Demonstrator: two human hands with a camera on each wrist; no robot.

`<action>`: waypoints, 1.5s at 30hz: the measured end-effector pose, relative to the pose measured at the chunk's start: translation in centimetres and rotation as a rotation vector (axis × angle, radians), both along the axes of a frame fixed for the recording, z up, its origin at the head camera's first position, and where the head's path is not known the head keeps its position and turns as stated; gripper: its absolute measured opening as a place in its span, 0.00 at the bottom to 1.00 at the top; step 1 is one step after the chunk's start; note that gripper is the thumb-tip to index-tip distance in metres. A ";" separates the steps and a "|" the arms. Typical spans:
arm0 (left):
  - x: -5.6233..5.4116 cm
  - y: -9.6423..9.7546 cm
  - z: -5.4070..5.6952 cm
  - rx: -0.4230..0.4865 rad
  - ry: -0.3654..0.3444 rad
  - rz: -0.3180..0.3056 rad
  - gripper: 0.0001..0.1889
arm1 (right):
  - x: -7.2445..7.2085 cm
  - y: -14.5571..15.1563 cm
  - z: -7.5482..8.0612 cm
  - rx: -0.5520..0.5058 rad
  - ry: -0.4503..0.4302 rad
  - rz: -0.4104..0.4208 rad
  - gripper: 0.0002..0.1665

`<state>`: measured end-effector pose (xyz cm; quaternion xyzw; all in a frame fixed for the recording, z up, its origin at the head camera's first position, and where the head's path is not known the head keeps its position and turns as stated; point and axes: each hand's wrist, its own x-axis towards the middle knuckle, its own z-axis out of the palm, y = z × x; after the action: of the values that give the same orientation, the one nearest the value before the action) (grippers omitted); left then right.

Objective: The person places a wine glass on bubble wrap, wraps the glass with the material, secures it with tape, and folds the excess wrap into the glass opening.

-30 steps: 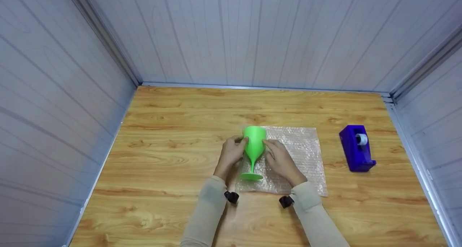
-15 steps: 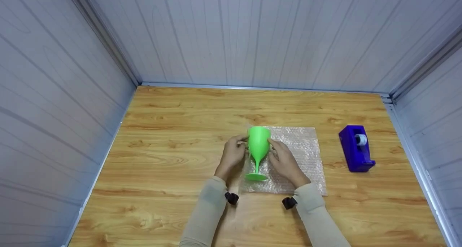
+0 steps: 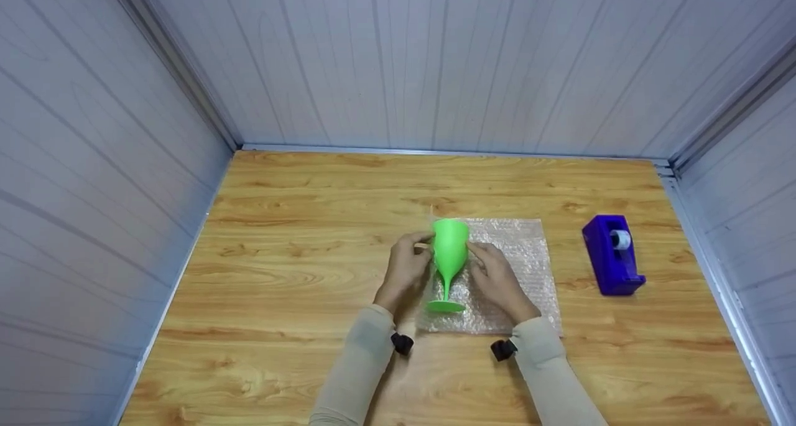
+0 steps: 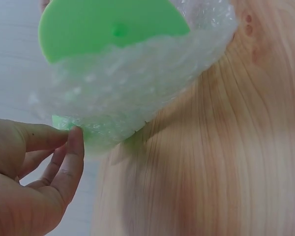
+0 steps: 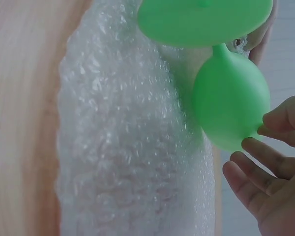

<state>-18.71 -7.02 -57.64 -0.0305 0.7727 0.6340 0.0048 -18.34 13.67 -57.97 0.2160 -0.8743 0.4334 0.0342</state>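
A green goblet (image 3: pixel 450 252) lies on its side on a sheet of bubble wrap (image 3: pixel 510 277), its mouth toward the far wall and its round foot toward the person. My left hand (image 3: pixel 407 264) is at the goblet's left. In the left wrist view, the thumb and fingertips of that hand (image 4: pixel 34 172) pinch the wrap's left edge, which is lifted up beside the goblet. My right hand (image 3: pixel 497 277) is over the wrap at the goblet's right. Its fairly straight fingers (image 5: pixel 268 160) touch the side of the bowl (image 5: pixel 231 98) in the right wrist view.
A blue tape dispenser (image 3: pixel 612 258) with a white roll stands to the right on the wood-grain table (image 3: pixel 298 227). Pale panel walls (image 3: pixel 398 65) rise along the back, left and right table edges.
The goblet has shifted to the right across the wrap, and both hands have moved slightly right with it. The wrap's left edge has come up beside the bowl.
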 end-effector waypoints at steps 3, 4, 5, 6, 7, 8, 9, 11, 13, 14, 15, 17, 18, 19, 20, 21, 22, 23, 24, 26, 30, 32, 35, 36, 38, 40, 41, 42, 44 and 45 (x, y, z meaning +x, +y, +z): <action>-0.1 0.1 0.1 -0.032 0.016 -0.020 0.19 | 0.0 0.2 0.1 0.006 -0.024 -0.014 0.26; -0.1 0.2 0.1 -0.055 0.027 -0.027 0.19 | -0.1 0.2 0.1 0.010 -0.033 -0.017 0.26; -0.1 0.1 0.1 -0.081 0.040 -0.034 0.19 | -0.1 0.3 0.1 0.011 -0.044 -0.017 0.26; 0.0 0.1 0.1 -0.104 0.055 -0.039 0.19 | 0.0 0.4 0.1 0.010 -0.053 -0.018 0.26; 0.0 0.1 0.0 -0.127 0.068 -0.042 0.19 | 0.0 0.5 0.2 0.004 -0.062 -0.017 0.26; 0.0 0.1 0.0 -0.146 0.082 -0.046 0.19 | 0.1 0.5 0.2 -0.003 -0.069 -0.015 0.26; 0.0 0.1 -0.1 -0.161 0.099 -0.050 0.19 | 0.1 0.6 0.2 -0.007 -0.072 -0.012 0.27; 0.0 0.2 -0.2 -0.163 0.114 -0.056 0.18 | 0.1 0.7 0.3 -0.017 -0.076 -0.008 0.28; -0.1 0.4 -0.3 -0.140 0.117 -0.062 0.18 | 0.1 0.9 0.3 -0.019 -0.069 -0.004 0.29; -0.1 0.5 -0.3 -0.124 0.119 -0.064 0.18 | 0.1 0.9 0.2 -0.014 -0.064 -0.004 0.30; -0.2 0.6 -0.3 -0.110 0.119 -0.065 0.19 | 0.1 1.0 0.2 -0.007 -0.061 -0.005 0.30; -0.3 0.8 -0.2 -0.080 0.105 -0.059 0.21 | 0.1 1.1 0.1 0.001 -0.061 -0.007 0.30; -0.3 0.8 -0.2 -0.072 0.102 -0.056 0.21 | 0.1 1.1 0.1 0.001 -0.064 -0.008 0.30; -0.3 0.9 -0.2 -0.065 0.099 -0.052 0.22 | 0.1 1.2 0.0 0.004 -0.070 -0.010 0.30; -0.3 0.9 -0.1 -0.067 0.098 -0.047 0.22 | 0.1 1.2 0.0 0.005 -0.077 -0.012 0.29; -0.3 1.0 -0.1 -0.075 0.092 -0.044 0.22 | 0.1 1.2 0.0 0.003 -0.081 -0.012 0.29; -0.2 1.0 -0.1 -0.083 0.092 -0.043 0.21 | 0.1 1.3 0.0 -0.002 -0.084 -0.014 0.29; -0.2 1.0 -0.1 -0.097 0.096 -0.044 0.20 | 0.2 1.3 -0.1 -0.003 -0.086 -0.017 0.29; -0.2 1.1 -0.1 -0.109 0.097 -0.046 0.19 | 0.2 1.3 -0.1 -0.004 -0.086 -0.020 0.29; -0.2 1.2 -0.1 -0.135 0.101 -0.051 0.18 | 0.2 1.4 -0.2 -0.008 -0.079 -0.024 0.29; -0.3 1.4 0.0 -0.160 0.103 -0.052 0.18 | 0.2 1.5 -0.3 -0.014 -0.073 -0.019 0.30; -0.3 1.6 0.0 -0.173 0.098 -0.054 0.18 | 0.3 1.5 -0.4 -0.019 -0.087 -0.008 0.31; -0.3 1.8 0.1 -0.179 0.091 -0.065 0.19 | 0.4 1.6 -0.6 -0.028 -0.132 0.005 0.33; -0.3 1.8 0.2 -0.182 0.091 -0.069 0.19 | 0.4 1.6 -0.6 -0.030 -0.154 0.006 0.34; -0.2 1.9 0.3 -0.188 0.091 -0.075 0.19 | 0.5 1.6 -0.7 -0.030 -0.196 0.004 0.35; -0.3 2.0 0.4 -0.204 0.099 -0.076 0.19 | 0.6 1.6 -0.6 -0.030 -0.228 0.003 0.35; -0.3 2.0 0.5 -0.215 0.104 -0.074 0.18 | 0.7 1.6 -0.6 -0.033 -0.239 0.004 0.35; -0.3 2.1 0.5 -0.225 0.107 -0.071 0.18 | 0.7 1.6 -0.6 -0.035 -0.246 0.006 0.36; -0.3 2.3 0.5 -0.248 0.114 -0.063 0.18 | 0.7 1.6 -0.7 -0.042 -0.241 0.017 0.37; -0.3 2.4 0.5 -0.262 0.119 -0.059 0.18 | 0.7 1.6 -0.7 -0.043 -0.237 0.023 0.37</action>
<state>-19.05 -4.64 -57.14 0.0294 0.8484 0.5279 -0.0265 -17.68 15.29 -58.68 0.1724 -0.8601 0.4750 -0.0697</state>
